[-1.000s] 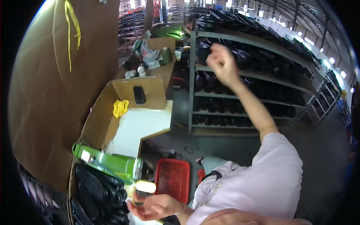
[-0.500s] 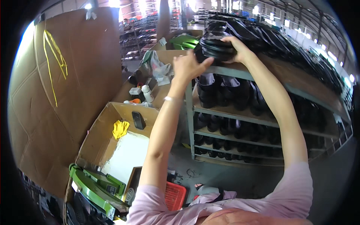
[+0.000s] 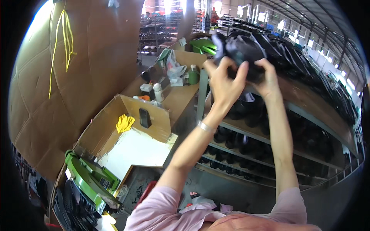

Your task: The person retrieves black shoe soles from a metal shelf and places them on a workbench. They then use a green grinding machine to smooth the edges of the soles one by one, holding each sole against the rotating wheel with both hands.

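Note:
My two hands are raised to the near end of a rack's top shelf (image 3: 287,82). Between them is a bundle of black shoe soles (image 3: 246,50), smeared by motion. My left hand (image 3: 226,81) closes on its near left side, fingers bent and thumb pressed up against it. My right hand (image 3: 268,81) grips the right side, its fingers partly hidden behind the bundle. Many more black soles (image 3: 304,57) lie overlapping in rows along the top shelf. Black shoes (image 3: 252,115) stand on the shelves below.
At left, an open cardboard box (image 3: 152,127) holds a yellow cloth (image 3: 125,123) and a dark phone-like device (image 3: 145,118). A white bottle (image 3: 158,92) and a green bottle (image 3: 193,75) stand behind it. A green machine (image 3: 90,179) sits lower left, near a tall cardboard sheet (image 3: 96,46).
My left hand has gone from spread fingers beside the soles to a grip on them. The bundle has tilted and shifted right in view. The view itself has also turned.

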The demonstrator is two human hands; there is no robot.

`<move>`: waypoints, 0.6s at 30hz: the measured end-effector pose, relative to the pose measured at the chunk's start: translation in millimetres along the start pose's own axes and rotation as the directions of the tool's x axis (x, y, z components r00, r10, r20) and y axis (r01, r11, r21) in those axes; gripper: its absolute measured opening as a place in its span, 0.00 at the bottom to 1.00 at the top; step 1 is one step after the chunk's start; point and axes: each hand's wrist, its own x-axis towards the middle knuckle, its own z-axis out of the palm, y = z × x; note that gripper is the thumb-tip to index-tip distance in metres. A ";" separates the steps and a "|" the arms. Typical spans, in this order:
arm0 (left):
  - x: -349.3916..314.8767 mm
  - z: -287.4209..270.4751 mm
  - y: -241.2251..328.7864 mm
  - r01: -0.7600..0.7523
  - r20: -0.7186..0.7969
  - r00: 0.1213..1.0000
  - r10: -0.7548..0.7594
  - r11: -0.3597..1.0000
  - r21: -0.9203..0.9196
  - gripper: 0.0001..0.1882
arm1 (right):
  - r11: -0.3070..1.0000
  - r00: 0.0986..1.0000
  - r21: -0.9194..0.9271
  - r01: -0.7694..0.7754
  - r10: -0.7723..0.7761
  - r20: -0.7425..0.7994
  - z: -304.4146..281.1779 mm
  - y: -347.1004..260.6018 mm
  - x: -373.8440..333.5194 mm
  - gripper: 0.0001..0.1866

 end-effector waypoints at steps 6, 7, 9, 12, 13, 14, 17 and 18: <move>-67.1 -122.5 41.8 -0.096 -0.347 0.927 0.145 0.984 0.153 0.14 | 0.967 0.894 -0.065 0.246 -0.201 0.400 89.1 57.5 -82.4 0.40; -76.2 -148.4 49.8 -0.144 -0.400 0.891 0.215 0.969 0.202 0.14 | 0.971 0.849 -0.082 0.226 -0.155 0.505 105.4 67.3 -93.1 0.46; -81.1 -192.6 91.7 -0.205 -0.465 0.822 0.327 0.933 0.295 0.13 | 0.991 0.737 0.086 0.104 -0.135 0.662 159.7 75.5 -130.6 0.52; -106.5 -285.6 147.2 -0.133 -0.524 0.766 0.372 0.889 0.438 0.18 | 0.967 0.571 0.255 0.020 -0.220 0.791 246.8 122.7 -193.6 0.48; -127.5 -315.7 132.6 -0.084 -0.541 0.750 0.380 0.866 0.492 0.19 | 0.990 0.581 0.128 -0.054 -0.073 0.810 253.1 154.4 -212.3 0.43; -139.5 -347.7 144.8 -0.079 -0.500 0.751 0.431 0.810 0.581 0.20 | 0.991 0.570 0.046 -0.124 0.033 0.821 267.9 160.2 -241.0 0.38; -182.6 -446.9 178.2 -0.064 -0.357 0.801 0.480 0.661 0.748 0.23 | 0.969 0.609 -0.071 -0.236 0.204 0.767 305.8 181.6 -330.2 0.33; -195.1 -477.0 195.1 -0.047 -0.327 0.817 0.476 0.620 0.783 0.24 | 0.968 0.681 -0.035 -0.248 0.200 0.705 323.9 195.9 -366.1 0.34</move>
